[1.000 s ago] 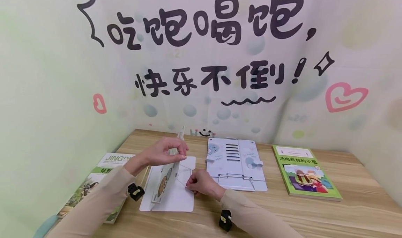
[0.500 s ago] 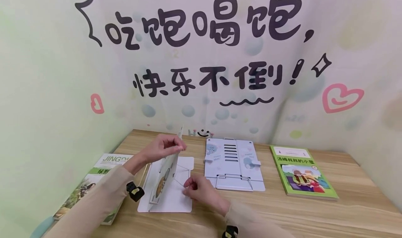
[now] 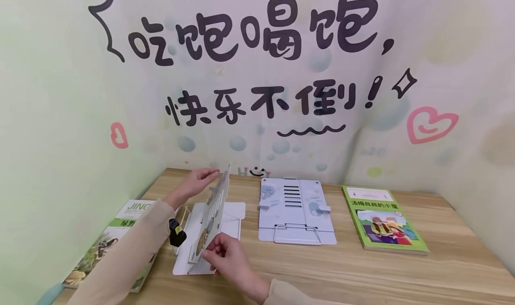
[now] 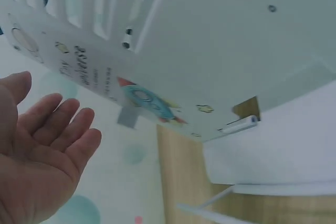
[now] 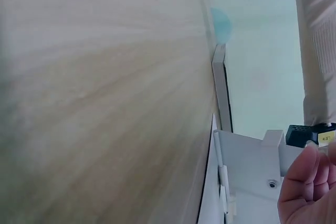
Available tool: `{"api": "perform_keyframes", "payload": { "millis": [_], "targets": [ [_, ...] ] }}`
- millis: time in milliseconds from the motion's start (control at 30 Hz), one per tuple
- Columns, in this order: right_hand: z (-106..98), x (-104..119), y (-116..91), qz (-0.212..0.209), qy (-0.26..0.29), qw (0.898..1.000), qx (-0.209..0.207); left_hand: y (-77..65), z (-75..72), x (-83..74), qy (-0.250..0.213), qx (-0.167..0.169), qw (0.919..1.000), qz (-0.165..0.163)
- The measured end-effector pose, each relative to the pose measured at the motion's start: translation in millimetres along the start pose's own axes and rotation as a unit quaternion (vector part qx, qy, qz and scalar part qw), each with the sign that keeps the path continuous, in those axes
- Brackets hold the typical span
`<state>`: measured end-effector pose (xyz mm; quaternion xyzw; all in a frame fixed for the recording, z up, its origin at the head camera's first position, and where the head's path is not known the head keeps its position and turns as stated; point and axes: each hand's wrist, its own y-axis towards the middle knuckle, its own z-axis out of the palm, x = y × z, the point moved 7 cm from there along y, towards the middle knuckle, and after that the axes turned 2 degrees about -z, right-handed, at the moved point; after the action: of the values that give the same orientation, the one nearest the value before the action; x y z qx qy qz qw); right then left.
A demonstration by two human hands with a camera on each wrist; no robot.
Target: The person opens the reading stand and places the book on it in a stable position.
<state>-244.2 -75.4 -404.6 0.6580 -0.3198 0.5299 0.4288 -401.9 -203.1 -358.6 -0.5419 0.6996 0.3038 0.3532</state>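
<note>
The book stand sits tilted at seven o'clock in the head view. The left hand, fingers relaxed, is beside its eleven o'clock; the right hand pinches its edge at five.

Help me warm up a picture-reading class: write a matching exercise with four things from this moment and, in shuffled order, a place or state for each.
Things:
1. raised panel
2. flat stand
3. green storybook
4. left hand

Places or states:
A. open, holding nothing
B. lying at the right of the table
C. tilted up above a white base
D. lying near the middle of the table

Pairs: 1-C, 2-D, 3-B, 4-A
</note>
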Motion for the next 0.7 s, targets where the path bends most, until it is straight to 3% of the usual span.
{"api": "perform_keyframes", "payload": {
  "millis": [167, 333, 500, 700],
  "targets": [
    [2.1, -2.5, 1.5, -0.007, -0.014, 1.0, -0.005, 0.8, 10.3, 5.5, 0.0, 0.0, 1.0, 0.002],
    [-1.9, -4.2, 0.8, -0.01, -0.017, 1.0, -0.016, -1.4, 10.5, 5.9, -0.004, -0.016, 0.9997, 0.015],
    [-17.1, -7.2, 3.7, -0.003, -0.04, 0.999, -0.031, -4.1, 3.9, 8.5, 0.0, -0.036, 0.9993, 0.013],
    [-45.9, -8.4, 10.9, -0.001, -0.057, 0.997, -0.06, -8.3, -10.1, 18.2, -0.007, -0.082, 0.9965, -0.016]
  ]
}}
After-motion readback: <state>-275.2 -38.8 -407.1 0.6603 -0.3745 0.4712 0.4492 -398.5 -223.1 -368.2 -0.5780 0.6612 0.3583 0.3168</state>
